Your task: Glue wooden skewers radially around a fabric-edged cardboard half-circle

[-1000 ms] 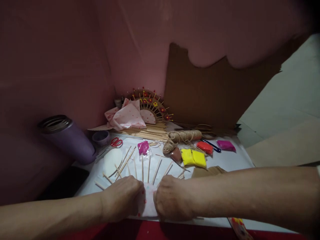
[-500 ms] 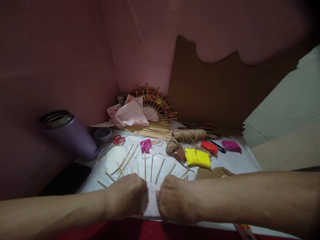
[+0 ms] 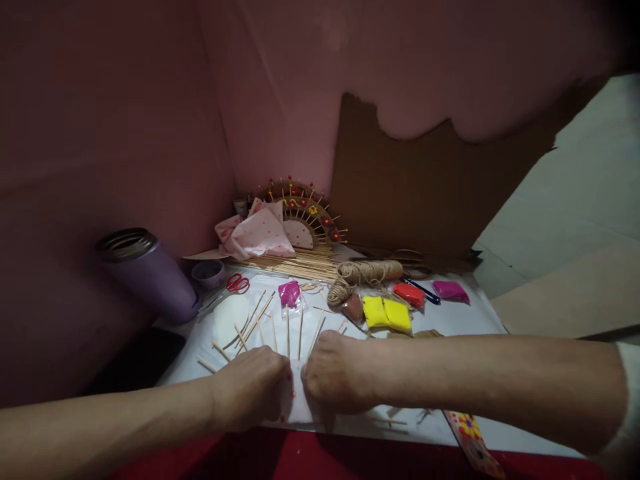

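Note:
Low at the front of the table, a pale pink dotted cloth-covered piece [image 3: 299,403] lies between my hands, and thin wooden sticks [image 3: 287,333] fan out from its far side. My left hand [image 3: 253,390] is closed on the left part of it, fingers curled down and mostly hidden. On the right part, close to the other hand, my right hand [image 3: 343,377] is also closed with its knuckles up. A few more loose sticks [image 3: 256,321] lie crossed beyond my left hand, beside a white round pad [image 3: 230,317].
Behind stand a decorated stick fan [image 3: 320,213], pink dotted cloth [image 3: 263,230] and a cardboard sheet [image 3: 400,193]. Twine [image 3: 370,271], yellow clay packs [image 3: 386,314], red scissors [image 3: 238,283] and a purple tumbler [image 3: 155,280] surround the work. A flowered strip [image 3: 470,430] hangs at the front edge.
My right hand has moved left and slightly up, nearer my left hand, covering more of the cloth piece. The left hand stays nearly in place. The view has shifted a little.

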Demonstrator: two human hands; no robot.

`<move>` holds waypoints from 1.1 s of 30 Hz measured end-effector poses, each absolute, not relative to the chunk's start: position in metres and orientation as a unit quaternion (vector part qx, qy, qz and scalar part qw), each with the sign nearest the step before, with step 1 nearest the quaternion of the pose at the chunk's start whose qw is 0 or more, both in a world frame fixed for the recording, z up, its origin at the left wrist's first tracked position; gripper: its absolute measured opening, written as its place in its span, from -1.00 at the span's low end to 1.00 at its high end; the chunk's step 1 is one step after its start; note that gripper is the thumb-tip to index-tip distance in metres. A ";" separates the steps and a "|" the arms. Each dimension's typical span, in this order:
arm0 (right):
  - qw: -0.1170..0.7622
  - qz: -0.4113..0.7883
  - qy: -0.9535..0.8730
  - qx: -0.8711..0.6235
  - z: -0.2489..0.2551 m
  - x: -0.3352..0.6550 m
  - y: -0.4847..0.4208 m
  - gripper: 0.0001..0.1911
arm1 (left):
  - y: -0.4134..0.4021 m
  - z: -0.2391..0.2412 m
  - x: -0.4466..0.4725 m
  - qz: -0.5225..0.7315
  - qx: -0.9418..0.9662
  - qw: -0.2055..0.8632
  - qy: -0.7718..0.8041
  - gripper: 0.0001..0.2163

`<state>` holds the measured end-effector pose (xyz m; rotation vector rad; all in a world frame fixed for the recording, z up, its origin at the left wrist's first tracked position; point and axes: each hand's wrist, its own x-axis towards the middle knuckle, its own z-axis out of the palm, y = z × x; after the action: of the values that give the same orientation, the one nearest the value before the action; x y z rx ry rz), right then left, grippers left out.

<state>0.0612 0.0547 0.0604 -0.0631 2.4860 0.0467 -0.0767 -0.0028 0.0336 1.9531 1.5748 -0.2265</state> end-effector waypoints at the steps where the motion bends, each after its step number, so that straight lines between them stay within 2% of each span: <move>1: 0.312 0.024 0.949 -0.028 0.062 0.058 0.056 -0.79 | -0.003 0.034 -0.077 -0.086 0.738 0.303 0.596 -0.80; 5: 0.305 0.040 0.951 -0.034 0.058 0.045 0.062 -0.71 | -0.005 0.035 -0.077 -0.081 0.739 0.301 0.597 -0.83; 12: 0.389 0.068 0.917 -0.050 0.051 0.023 0.057 -0.62 | -0.011 0.032 -0.082 -0.049 0.739 0.303 0.599 -0.82; 19: 0.391 0.092 0.914 -0.052 0.048 0.019 0.051 -0.57 | -0.019 0.032 -0.093 -0.033 0.722 0.301 0.622 -0.81; 26: 0.390 0.082 0.915 -0.070 0.048 0.019 0.051 -0.63 | -0.011 0.031 -0.095 -0.086 0.720 0.339 0.599 -0.88; 33: 0.426 0.092 0.898 -0.067 0.045 0.013 0.049 -0.63 | -0.007 0.035 -0.090 -0.107 0.712 0.367 0.590 -0.82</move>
<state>0.0128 0.0485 0.0449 -0.1671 2.2438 0.2305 -0.0898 -0.0070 0.0353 1.8288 1.5148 -0.2754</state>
